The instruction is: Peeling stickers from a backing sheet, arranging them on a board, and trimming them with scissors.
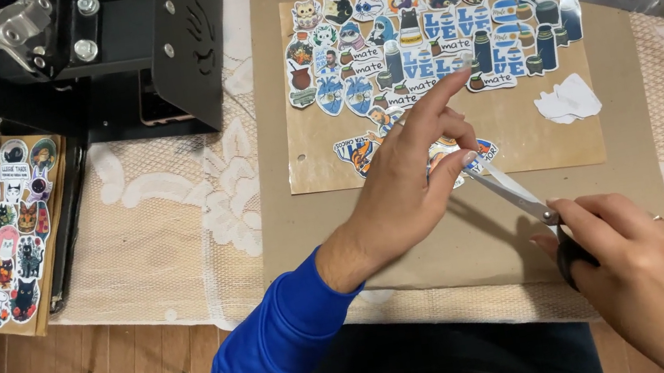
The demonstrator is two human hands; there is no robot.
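Two hands at work over a brown card sheet (pixel 520 139) crowded with stickers: left hand (pixel 411 183) pinching a small sticker (pixel 470 157) between thumb and fingers, index outstretched, steadying it for the cut; right hand (pixel 637 262) clenched round scissors (pixel 529 199), blades slightly parted at the sticker's edge.

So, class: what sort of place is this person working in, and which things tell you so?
Probably a home craft table for making stickers. A brown sheet holds many cut stickers, the right hand works scissors on a sticker in the left hand, and a black press stands on the lace tablecloth.
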